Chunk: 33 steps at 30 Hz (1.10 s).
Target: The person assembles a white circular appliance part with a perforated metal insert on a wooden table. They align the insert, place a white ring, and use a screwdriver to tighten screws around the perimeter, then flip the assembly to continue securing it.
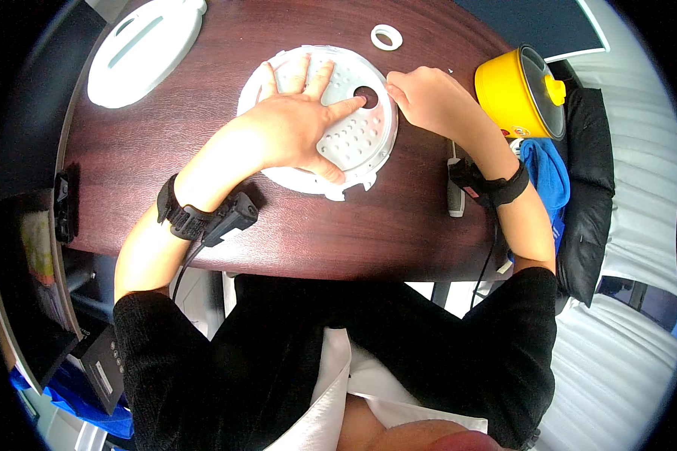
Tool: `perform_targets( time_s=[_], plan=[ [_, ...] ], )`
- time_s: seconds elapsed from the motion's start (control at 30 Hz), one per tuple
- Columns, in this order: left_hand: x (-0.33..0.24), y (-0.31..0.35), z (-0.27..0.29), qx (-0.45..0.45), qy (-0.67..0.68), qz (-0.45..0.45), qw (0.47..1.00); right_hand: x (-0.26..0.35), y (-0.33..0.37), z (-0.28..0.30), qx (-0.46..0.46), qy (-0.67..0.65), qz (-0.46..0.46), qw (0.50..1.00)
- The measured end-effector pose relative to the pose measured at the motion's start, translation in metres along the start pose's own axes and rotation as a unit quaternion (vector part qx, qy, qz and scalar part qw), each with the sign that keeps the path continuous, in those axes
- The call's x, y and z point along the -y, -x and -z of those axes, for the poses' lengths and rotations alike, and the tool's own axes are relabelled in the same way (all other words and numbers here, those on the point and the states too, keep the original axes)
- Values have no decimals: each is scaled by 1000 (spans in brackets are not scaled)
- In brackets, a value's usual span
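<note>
A round white plastic disc (350,143) with rows of small bumps and one round hole lies on the dark wood-grain table. My left hand (297,113) is pressed flat on it, fingers spread, with one fingertip beside the hole. Against the disc's right rim is my right hand (421,90), its fingers curled in and pinched together. Whatever they may grip is hidden from view. Just beyond the disc, a small white ring (386,37) rests on the table.
An oval white plastic piece (147,52) with a slot lies at the far left. At right stands a yellow pot (504,94) with a dark lid, near a blue cloth (545,173). A grey-handled tool (456,199) lies beside my right wrist. Cables hang from both wrist straps.
</note>
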<state>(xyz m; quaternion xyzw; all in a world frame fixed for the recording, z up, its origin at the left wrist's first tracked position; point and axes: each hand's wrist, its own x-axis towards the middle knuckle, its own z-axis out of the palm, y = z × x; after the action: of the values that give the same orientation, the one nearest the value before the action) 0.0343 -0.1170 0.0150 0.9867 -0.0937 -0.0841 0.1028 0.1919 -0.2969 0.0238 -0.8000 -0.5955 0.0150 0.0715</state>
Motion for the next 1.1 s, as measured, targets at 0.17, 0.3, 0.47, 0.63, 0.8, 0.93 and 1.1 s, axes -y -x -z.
perform_targets(
  time_s=[0.17, 0.3, 0.47, 0.63, 0.8, 0.93, 1.1],
  plan=[
    [-3, -1, 2, 13, -6, 9, 1000, -1, 3, -4, -17, -17, -16, 1000],
    [0, -1, 0, 1, -3, 2, 1000, -4, 0, -8, 1, -48, -33, 998],
    [-1, 0, 2, 9, -6, 2, 1000, -11, 1, -16, 7, -79, -41, 996],
    [0, -1, 0, 6, -10, 1, 1000, -15, -2, -18, 32, -126, -81, 988],
    [1, -1, -4, -3, -9, 0, 1000, -17, 2, -13, 38, -117, -106, 987],
    [0, -1, -1, 1, -3, -3, 1000, -16, 6, 2, -6, -107, -83, 991],
    [0, 0, -1, 7, -11, 1, 1000, -9, 2, 8, 1, -87, -25, 996]
  ],
)
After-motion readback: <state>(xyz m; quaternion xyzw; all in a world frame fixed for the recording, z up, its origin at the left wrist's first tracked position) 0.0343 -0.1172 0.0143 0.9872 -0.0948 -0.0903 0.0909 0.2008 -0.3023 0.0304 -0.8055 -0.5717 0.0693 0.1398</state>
